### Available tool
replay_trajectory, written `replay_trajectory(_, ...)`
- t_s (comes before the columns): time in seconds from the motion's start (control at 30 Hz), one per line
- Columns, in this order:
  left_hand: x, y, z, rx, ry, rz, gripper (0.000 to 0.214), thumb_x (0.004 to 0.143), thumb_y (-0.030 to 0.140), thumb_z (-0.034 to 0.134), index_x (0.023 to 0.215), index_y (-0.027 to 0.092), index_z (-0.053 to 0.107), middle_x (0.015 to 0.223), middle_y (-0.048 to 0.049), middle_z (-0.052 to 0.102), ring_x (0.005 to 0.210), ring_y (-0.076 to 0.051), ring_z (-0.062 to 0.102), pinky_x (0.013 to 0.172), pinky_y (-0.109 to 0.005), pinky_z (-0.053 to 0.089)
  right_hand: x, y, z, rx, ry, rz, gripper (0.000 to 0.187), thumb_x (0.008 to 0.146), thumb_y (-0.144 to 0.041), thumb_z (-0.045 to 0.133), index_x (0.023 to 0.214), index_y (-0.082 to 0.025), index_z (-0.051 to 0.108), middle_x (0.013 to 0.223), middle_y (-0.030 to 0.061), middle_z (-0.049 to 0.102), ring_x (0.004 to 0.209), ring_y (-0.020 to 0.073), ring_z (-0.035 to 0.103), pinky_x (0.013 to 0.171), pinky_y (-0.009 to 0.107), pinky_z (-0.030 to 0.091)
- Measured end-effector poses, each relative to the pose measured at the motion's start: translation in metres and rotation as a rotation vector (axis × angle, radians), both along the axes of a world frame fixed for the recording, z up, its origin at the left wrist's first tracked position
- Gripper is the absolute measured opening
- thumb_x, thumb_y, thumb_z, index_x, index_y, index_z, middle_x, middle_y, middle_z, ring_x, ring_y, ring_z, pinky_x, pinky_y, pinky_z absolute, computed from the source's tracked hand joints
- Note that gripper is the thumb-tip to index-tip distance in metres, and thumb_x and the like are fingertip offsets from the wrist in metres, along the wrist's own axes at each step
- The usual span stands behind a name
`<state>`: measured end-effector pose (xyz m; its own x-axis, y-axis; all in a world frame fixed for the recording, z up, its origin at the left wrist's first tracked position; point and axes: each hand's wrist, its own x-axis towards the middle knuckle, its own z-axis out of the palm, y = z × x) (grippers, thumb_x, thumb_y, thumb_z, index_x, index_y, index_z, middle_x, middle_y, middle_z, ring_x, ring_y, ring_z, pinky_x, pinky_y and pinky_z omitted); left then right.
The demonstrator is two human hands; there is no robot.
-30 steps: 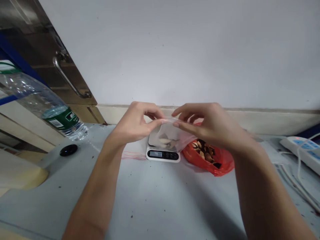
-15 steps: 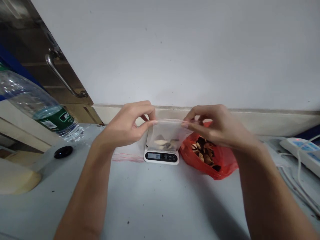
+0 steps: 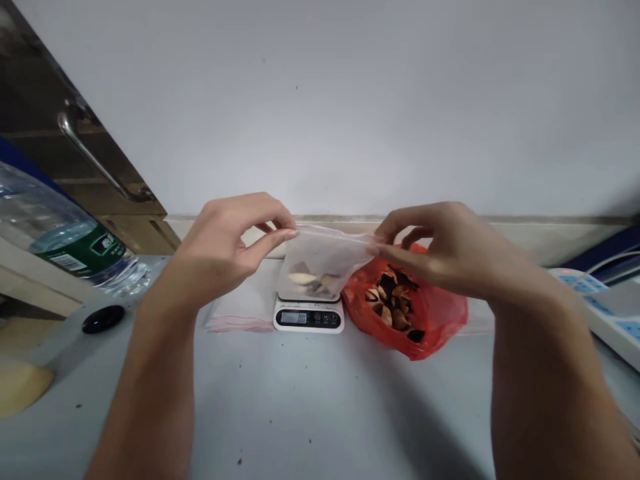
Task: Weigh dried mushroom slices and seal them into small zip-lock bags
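A clear zip-top plastic bag (image 3: pixel 325 257) with several pale and dark dried pieces at its bottom is stretched between my hands. My left hand (image 3: pixel 240 237) pinches its upper left corner between thumb and fingers. At the upper right corner my right hand (image 3: pixel 430 243) grips it the same way. Behind and below the bag sits a small white digital scale (image 3: pixel 309 319), its display reading about 0.0; the bag hides most of its platform. Close to the right stands an open red plastic bag (image 3: pixel 430 333) holding many brown dried pieces (image 3: pixel 395 300).
Flat plastic bags with red edges (image 3: pixel 240 307) lie left of the scale. A tilted water bottle (image 3: pixel 85 240) and a black oval object (image 3: pixel 103 319) are further left. At the right is a white device with blue keys (image 3: pixel 607 310). The wall (image 3: pixel 350 120) rises behind.
My hands have moved slightly apart, pulling the top edge of the clear bag wider. The view has shifted, so the scale and red bag appear a little further left.
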<state>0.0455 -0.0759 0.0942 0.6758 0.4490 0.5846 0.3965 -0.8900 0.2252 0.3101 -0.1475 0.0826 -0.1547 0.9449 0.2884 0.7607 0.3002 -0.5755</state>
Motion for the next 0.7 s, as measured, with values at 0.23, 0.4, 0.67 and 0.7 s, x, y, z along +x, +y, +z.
replay_trajectory(0.23,0.072,-0.018,0.010,0.508,-0.121,-0.110,0.018,0.099,0.014,0.061,0.091,0.022,0.074,0.098,-0.0020,0.077,0.085,-0.018,0.070,0.075,-0.032,0.054,0.009,-0.006,0.012,-0.172,0.056,0.279,0.016,0.090,-0.032,0.067,0.096,-0.021,0.077,0.079,-0.0009,0.078,0.070,0.0190,0.070,0.064,0.030,0.056)
replay_trajectory(0.4,0.112,-0.036,0.004,0.490,-0.206,-0.131,0.016,0.102,0.019,0.059,0.100,0.023,0.074,0.097,-0.0023,0.076,0.088,-0.019,0.069,0.080,-0.034,0.056,0.069,-0.033,-0.001,0.180,0.061,-0.094,0.027,0.099,-0.030,0.056,0.110,-0.018,0.079,0.099,0.0060,0.082,0.093,0.0254,0.076,0.080,0.036,0.060)
replay_trajectory(0.67,0.149,-0.035,-0.066,-0.056,0.457,-0.208,0.027,0.107,0.025,0.051,0.119,0.018,0.075,0.122,-0.0087,0.076,0.117,-0.025,0.067,0.103,-0.039,0.053,0.139,-0.077,-0.098,0.222,-0.536,-0.239,0.048,0.098,-0.026,0.056,0.145,-0.026,0.066,0.157,0.0141,0.056,0.145,0.0375,0.052,0.112,0.063,0.049)
replay_trajectory(0.7,0.153,-0.034,-0.073,-0.091,0.506,-0.188,0.029,0.107,0.026,0.052,0.124,0.017,0.073,0.126,-0.0107,0.074,0.121,-0.027,0.065,0.106,-0.043,0.052,0.139,-0.080,-0.107,0.181,-0.539,-0.204,0.053,0.099,-0.037,0.058,0.150,-0.022,0.061,0.162,0.0172,0.048,0.149,0.0389,0.046,0.114,0.064,0.046)
